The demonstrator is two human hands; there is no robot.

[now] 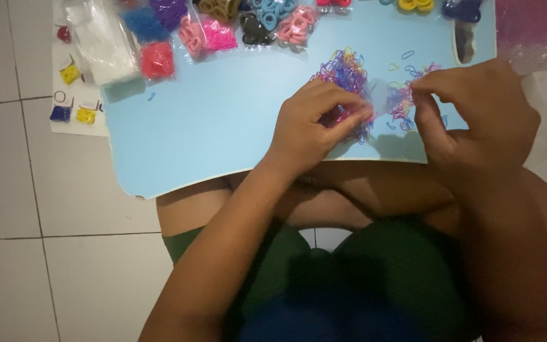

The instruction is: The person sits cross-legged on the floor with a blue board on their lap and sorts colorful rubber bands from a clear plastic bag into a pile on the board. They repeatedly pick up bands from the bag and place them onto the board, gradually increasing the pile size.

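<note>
While seated at a low light-blue bench (210,126), a person works both hands over a heap of tiny, multicoloured elastic bands (344,71). The left hand (314,123) rests on the near edge of the heap, fingers curled in and thumb pressed to fingertips, pinching one side of a small clear plastic bag (382,98). The right hand (476,111), just right of the heap, has its thumb and forefinger narrowed on the bag's other side; a few pink and purple bands show through the plastic between the two hands. Whether the remaining fingers hold anything cannot be told.

Loose bands lie scattered on the bench just beyond the heap and to its right. Along the far edge of the bench, beyond the heap, stands a row of clear packets of hair ties: blue (144,24), red (157,60), pink (209,35), black (254,28) and light blue with pink (289,22). Far left of the heap sits a crumpled white plastic bag (99,41), and beyond that a white sheet (74,104) on the tiled floor (45,266) carries small yellow and blue ties. A slot-shaped cut-out (463,41) pierces the bench, to the far right of the heap.
</note>
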